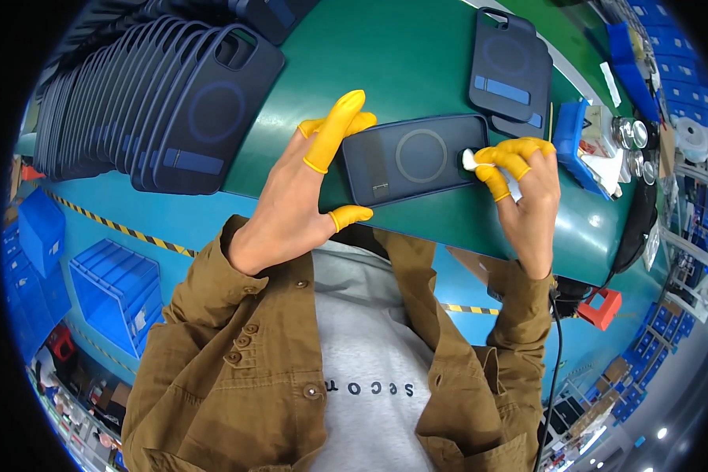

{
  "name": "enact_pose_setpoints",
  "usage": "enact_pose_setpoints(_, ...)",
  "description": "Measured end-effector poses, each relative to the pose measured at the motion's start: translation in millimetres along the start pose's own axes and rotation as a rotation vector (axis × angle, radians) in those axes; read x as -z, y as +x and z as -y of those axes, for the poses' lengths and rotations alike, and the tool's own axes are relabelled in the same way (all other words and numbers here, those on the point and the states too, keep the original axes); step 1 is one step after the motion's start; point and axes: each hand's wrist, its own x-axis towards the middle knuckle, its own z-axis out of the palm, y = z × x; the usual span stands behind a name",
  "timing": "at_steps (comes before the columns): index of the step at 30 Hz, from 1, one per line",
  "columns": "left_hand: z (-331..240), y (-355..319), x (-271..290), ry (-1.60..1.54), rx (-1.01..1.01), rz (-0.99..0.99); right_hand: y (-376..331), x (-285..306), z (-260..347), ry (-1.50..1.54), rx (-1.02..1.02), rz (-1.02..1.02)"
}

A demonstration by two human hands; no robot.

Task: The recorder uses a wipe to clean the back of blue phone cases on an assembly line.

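A dark blue phone case [422,161] lies on the green table with its inside up, showing a pale ring and a small mark near its left end. Yellow finger cots cover fingertips on both hands. My left hand [291,197] is spread about the case's left end, its thumb by the near corner and its fingers by the far one; firm contact is unclear. In my right hand [527,185], thumb and fingers pinch a small white wiping cloth [470,160] at the case's right end. More white shows beneath those fingers.
A long row of dark blue phone cases [204,110] stands at the left. Two more cases [507,67] lie stacked at the far right. A blue bin [578,145] with bottles and jars [629,134] sits at the right edge. Blue crates [118,287] are on the floor.
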Motion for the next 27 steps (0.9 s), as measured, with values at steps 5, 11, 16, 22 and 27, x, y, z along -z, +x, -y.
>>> enact_pose_setpoints(5,-2.4,0.5,0.1,-0.113,0.057,0.017,-3.7,-40.3,27.7,0.056,-0.111,-0.293)
enact_pose_setpoints(11,-1.5,-0.1,-2.5,-0.084,0.039,-0.012,6.7,-89.3,74.1,0.102,0.012,-0.344)
enact_pose_setpoints(16,-3.1,0.5,-0.4,-0.076,0.059,0.009,12.8,-64.4,38.4,-0.156,-0.214,-0.364)
enact_pose_setpoints(22,-1.7,1.4,-1.1,0.001,-0.062,-0.01,-15.4,-32.8,12.6,0.253,-0.543,-0.484)
enact_pose_setpoints(27,-15.2,9.1,9.1,0.038,-0.23,-0.096,-32.3,-19.7,6.8,0.486,-0.657,-0.734)
